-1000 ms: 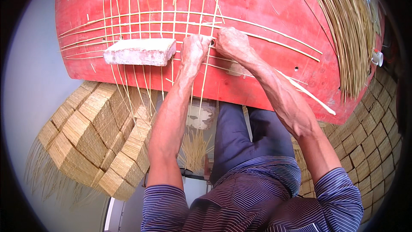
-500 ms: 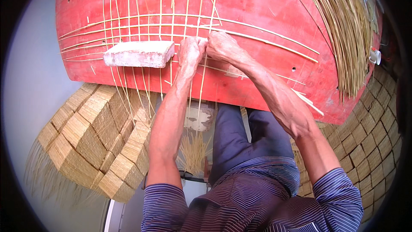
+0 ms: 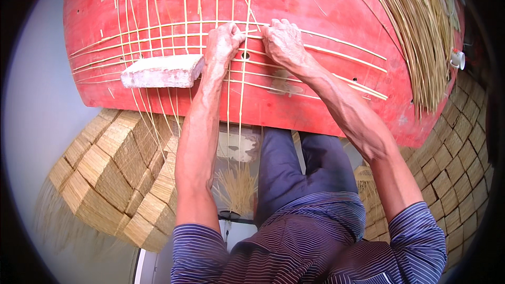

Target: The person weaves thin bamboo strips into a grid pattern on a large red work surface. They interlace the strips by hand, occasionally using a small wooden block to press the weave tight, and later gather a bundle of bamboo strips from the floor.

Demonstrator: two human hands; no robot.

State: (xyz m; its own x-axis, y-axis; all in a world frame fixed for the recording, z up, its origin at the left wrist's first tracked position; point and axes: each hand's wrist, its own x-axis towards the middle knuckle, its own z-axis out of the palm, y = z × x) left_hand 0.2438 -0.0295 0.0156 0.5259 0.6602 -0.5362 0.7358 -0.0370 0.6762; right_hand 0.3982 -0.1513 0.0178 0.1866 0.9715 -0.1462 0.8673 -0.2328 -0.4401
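Note:
Thin pale straw strands cross one another in an open grid on a red board [image 3: 310, 110]. My left hand [image 3: 223, 47] is closed over the grid just right of the white block [image 3: 163, 71], its fingertips pinched at a crosswise straw strand [image 3: 181, 36]. A short way to its right, my right hand [image 3: 284, 42] is also closed, knuckles up, with its fingertips at the crosswise strands. Both hands cover the bits of straw beneath them. An upright strand [image 3: 245, 81] passes between the hands. The block lies across several strands at the grid's near left.
A thick bundle of long straw [image 3: 421, 47] lies on the board's right side, with a white cup-like thing [image 3: 458, 60] beside it. Stacked woven straw pieces [image 3: 113, 168] stand below left, and more [image 3: 447, 179] at right. Loose strand ends hang over the board's near edge.
My hands, which were together, have moved apart and farther from me along the crosswise strands. Loose strand ends at the right have shifted farther up the board. The view has shifted slightly.

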